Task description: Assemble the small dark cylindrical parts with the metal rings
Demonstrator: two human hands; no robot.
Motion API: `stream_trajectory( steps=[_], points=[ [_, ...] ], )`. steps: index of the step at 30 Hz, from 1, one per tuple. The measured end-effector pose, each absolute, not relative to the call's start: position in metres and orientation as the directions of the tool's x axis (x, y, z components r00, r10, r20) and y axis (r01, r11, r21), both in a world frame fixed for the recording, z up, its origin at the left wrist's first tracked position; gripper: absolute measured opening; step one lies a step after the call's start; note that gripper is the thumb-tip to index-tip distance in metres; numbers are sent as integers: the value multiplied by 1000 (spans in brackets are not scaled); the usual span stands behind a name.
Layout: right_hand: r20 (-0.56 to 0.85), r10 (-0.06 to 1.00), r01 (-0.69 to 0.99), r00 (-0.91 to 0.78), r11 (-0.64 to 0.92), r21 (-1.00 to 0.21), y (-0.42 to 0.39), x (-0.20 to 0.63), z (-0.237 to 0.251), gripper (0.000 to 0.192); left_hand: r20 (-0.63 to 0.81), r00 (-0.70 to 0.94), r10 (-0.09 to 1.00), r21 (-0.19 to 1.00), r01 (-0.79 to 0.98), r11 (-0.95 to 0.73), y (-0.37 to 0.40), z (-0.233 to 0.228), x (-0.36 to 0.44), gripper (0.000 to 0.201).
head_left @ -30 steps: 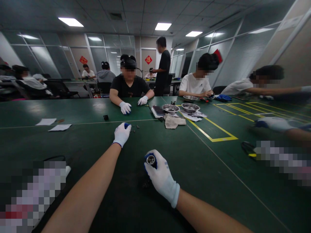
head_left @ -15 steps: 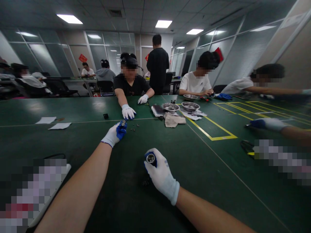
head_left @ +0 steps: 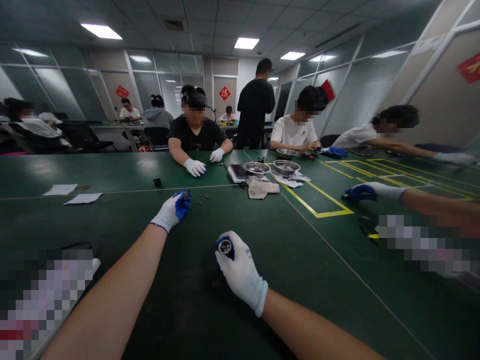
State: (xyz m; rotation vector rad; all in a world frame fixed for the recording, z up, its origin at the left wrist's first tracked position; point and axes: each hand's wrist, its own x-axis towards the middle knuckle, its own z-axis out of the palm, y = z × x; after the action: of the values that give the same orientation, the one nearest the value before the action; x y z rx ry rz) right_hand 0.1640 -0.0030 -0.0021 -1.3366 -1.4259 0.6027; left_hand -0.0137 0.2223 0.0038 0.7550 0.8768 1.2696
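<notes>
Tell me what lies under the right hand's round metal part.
The right hand holds the round metal part upright; a few small dark pieces lie on the green table just below-left. Anything beneath the glove is covered.

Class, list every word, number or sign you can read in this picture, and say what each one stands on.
"福": red diamond sign on the far wall.
Red diamond sign on the left glass partition: too blurred to read.
Red signs on the right partitions: unreadable.
White papers on the green table: no legible text.

Red diamond-shaped sign [head_left: 224, 93] on the far door bearing the gold Chinese character 福, similar red signs elsewhere too blurred to read, no other legible text
</notes>
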Motion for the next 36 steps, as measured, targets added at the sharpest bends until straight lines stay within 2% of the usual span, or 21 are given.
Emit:
stream_trajectory(
  steps=[4, 7, 11, 16, 19, 23, 25, 27, 29, 33, 36],
  points=[
    [357, 922, 409, 151, 271, -872, -3, 164, -3, 7, 1, 3, 1000, 982, -189, 0, 211, -1, -5, 8],
    [381, 916, 406, 123, 304, -862, -5, 163, -2, 7, 98, 50, 994, 989, 107, -103, 195, 1, -2, 11],
    [470, 881, 428, 54, 405, -808, -10, 162, 0, 11, 190, 196, 962, 848, 460, -262, 169, 8, 12, 7],
    [654, 752, 494, -86, 602, -627, -18, 162, 8, 14, 241, 399, 885, 593, 661, -460, 141, 9, 52, 15],
    [712, 688, 500, -141, 670, -549, -22, 162, 12, 14, 217, 511, 832, 485, 683, -546, 129, 8, 71, 13],
    [739, 644, 495, -195, 715, -493, -26, 161, 12, 14, 208, 578, 789, 436, 667, -604, 122, 8, 74, 13],
    [729, 646, 510, -229, 717, -475, -27, 160, 11, 15, 216, 532, 819, 544, 631, -553, 123, 8, 70, 12],
    [719, 644, 521, -262, 721, -456, -27, 159, 10, 16, 219, 415, 883, 713, 550, -435, 126, 6, 65, 15],
    [723, 624, 516, -297, 742, -428, -28, 158, 9, 18, 197, 277, 940, 834, 458, -309, 129, 3, 62, 17],
    [759, 533, 481, -373, 811, -333, -30, 158, 10, 23, 118, 79, 990, 921, 365, -139, 128, -6, 66, 25],
    [852, 377, 462, -364, 867, -187, -32, 161, 14, 21, 57, -18, 998, 962, 267, -50, 119, -12, 77, 26]
  ],
)
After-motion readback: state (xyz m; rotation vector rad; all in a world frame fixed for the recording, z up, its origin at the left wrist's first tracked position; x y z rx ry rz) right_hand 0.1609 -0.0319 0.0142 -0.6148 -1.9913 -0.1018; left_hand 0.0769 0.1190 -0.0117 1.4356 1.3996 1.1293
